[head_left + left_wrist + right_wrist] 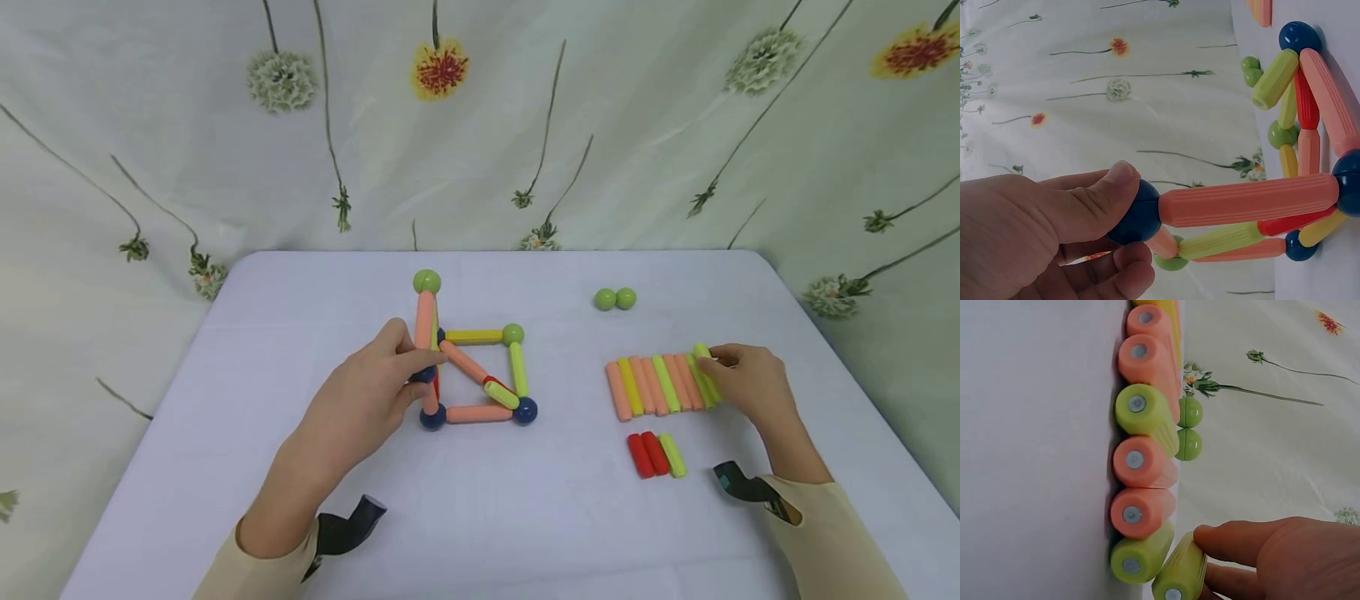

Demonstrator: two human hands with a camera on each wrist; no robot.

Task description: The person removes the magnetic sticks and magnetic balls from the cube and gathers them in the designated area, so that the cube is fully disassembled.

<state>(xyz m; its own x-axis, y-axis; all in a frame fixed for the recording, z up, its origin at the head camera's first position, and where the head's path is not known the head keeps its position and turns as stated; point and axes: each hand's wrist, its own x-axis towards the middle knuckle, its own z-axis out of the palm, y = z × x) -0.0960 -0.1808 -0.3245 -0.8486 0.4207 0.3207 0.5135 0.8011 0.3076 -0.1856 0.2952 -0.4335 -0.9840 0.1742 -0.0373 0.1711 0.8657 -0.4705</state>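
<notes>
On the table's left half, my left hand [356, 400] pinches a dark blue ball [1141, 215] between thumb and fingers. A salmon rod [1247, 199] runs from that ball down to another blue ball [432, 417] at a corner of the frame on the table. From the held ball a second salmon rod [424, 319] leads up to a green ball [427, 282]. Over at the right, my right hand [750, 382] pinches a lime magnetic rod [1180, 567] at the end of a row, tilted against the neighbouring lime rod [1138, 556].
The row holds several salmon rods [618, 392], lime rods and a yellow rod [630, 387]. Nearer lie two short red rods [641, 455] and a short lime rod [672, 455]. Two green balls [605, 299] sit behind the row. A flowered cloth [480, 167] hangs beyond the table.
</notes>
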